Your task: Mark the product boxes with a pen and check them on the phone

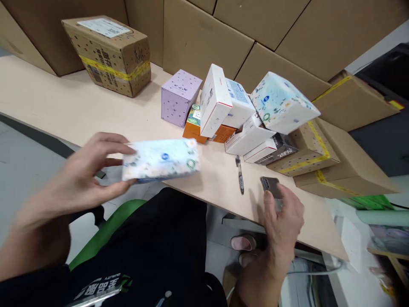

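Note:
My left hand (84,170) grips a pale blue patterned tissue pack (161,160) by its left end, holding it above the front edge of the light wooden table (64,102). My right hand (281,217) is at the table's front edge, fingers curled around a small dark phone-like device (270,186). A pen (239,174) lies on the table just left of that hand. Behind it sits a pile of small boxes: a purple cube (179,97), a white box (214,99), an orange box (193,127) and a second patterned tissue pack (283,102).
A taped cardboard parcel (110,53) stands at the back left. Flat taped cartons (322,149) are stacked at the right. Large cardboard boxes (204,38) line the back. My lap and a green chair (105,230) are below the table edge.

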Tool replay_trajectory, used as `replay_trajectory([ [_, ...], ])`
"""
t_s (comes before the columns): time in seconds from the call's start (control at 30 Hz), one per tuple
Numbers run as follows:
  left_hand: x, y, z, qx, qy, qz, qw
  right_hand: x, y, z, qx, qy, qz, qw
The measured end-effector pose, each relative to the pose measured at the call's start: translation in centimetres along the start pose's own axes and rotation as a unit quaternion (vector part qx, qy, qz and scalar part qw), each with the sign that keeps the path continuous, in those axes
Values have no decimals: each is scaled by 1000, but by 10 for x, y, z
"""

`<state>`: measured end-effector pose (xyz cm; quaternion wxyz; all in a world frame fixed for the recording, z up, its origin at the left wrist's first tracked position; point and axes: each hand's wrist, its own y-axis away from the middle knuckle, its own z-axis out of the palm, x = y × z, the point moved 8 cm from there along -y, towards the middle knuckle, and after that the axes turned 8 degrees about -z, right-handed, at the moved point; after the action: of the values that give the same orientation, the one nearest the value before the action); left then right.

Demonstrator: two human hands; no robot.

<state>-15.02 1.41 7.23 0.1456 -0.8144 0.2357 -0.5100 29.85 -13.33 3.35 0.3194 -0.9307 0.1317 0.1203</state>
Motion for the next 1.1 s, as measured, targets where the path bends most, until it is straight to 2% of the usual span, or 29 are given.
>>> replay_trajectory([
  [0.03,15,-3,22,-67,-21,66,995,-13,1,4,1,-68,2,998],
  [0.07,27,-5,40,-103,-33,120,987,-27,3,14,-24,-151,11,988],
  [0.13,42,-10,71,-133,-29,180,974,-56,5,34,-72,-292,9,954],
  [0.17,47,-11,86,-140,-10,192,971,-68,6,43,-88,-324,5,942],
  [0.27,44,-14,119,-139,90,168,972,-81,3,58,-58,-318,25,946],
  [0.37,19,-13,137,-108,263,58,957,-75,4,63,-12,-302,58,951],
  [0.43,-2,-10,143,-78,323,-35,943,-73,7,66,-10,-316,54,947],
  [0.5,-11,-6,145,-52,315,-79,944,-74,10,65,-8,-347,34,937],
  [0.57,-9,-6,143,-43,302,-72,949,-74,12,63,4,-384,19,923],
  [0.67,-5,-6,143,-47,327,-61,942,-73,14,60,30,-403,24,914],
  [0.83,-17,-4,142,-33,324,-113,939,-70,13,60,45,-391,37,919],
  [1.0,-8,-4,143,-54,263,-89,959,-71,14,62,26,-369,34,929],
  [1.1,-3,-6,144,-45,284,-64,956,-73,14,58,53,-377,20,925],
])
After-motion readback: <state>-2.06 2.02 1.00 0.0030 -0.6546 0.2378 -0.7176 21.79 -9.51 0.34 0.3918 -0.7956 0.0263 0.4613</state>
